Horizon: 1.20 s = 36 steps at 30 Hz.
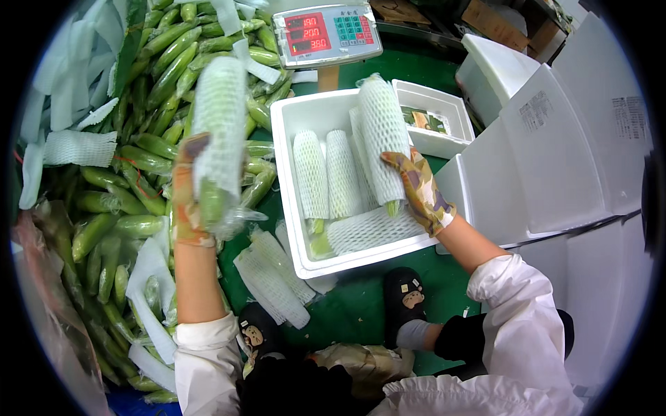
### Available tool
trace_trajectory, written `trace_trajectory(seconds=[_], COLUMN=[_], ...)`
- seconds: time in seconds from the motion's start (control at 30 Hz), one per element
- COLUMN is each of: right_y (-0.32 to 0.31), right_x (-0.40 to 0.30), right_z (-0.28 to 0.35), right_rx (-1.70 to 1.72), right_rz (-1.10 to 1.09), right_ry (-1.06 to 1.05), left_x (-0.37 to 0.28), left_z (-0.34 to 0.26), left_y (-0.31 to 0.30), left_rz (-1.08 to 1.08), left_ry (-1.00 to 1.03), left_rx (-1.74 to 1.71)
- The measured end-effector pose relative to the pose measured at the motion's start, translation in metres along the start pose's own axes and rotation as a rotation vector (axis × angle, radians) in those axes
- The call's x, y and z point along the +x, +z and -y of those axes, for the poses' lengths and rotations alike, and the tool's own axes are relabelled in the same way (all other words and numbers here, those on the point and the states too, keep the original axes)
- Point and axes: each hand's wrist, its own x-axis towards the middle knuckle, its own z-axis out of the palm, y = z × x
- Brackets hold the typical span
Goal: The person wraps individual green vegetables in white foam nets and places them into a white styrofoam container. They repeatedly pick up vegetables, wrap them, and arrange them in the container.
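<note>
My left hand (pixel 188 192), in a camouflage-patterned glove, grips a long green vegetable (pixel 221 125) in a white foam net sleeve. Clear film trails from its bare lower end, and the picture is blurred there. My right hand (pixel 424 192), gloved alike, holds another sleeved vegetable (pixel 382 135) tilted over the right side of a white foam box (pixel 289 239). Inside this box, two sleeved vegetables (pixel 311 174) stand side by side at the left. One more sleeved vegetable (pixel 374 229) lies crosswise along the near wall. Others at the right are partly hidden behind the held one.
Film-wrapped green vegetables (pixel 171 67) are heaped at the left, with loose foam sleeves (pixel 67 73) among them. A digital scale (pixel 328 36) stands beyond the box. Sleeved vegetables (pixel 273 275) lie on the green floor by my left shoe. Stacked foam boxes (pixel 551 156) line the right.
</note>
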Motion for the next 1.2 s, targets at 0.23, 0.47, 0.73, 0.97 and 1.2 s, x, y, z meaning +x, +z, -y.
trace_trajectory(seconds=[0.23,0.47,0.73,0.97,1.2], right_y=[0.01,0.025,0.043,0.106,0.066], right_x=[-0.012,-0.011,-0.035,-0.057,0.065], right_z=[0.028,0.065,0.068,0.052,0.012], right_rx=[-0.061,0.105,-0.146,-1.212,-1.051], right_rz=[0.12,0.153,0.169,0.439,0.135], right_ry=[-0.016,-0.184,-0.087,-0.567,-0.491], left_x=[-0.005,0.049,0.035,-0.021,-0.088], left_z=[0.03,0.118,0.128,0.11,0.059], left_y=[0.01,0.013,0.037,-0.005,-0.109], left_rz=[-0.389,0.264,0.162,0.151,-0.147], left_ry=[0.029,0.006,0.252,0.118,0.403], left_rx=[0.407,1.165,0.698,-0.118,-0.201])
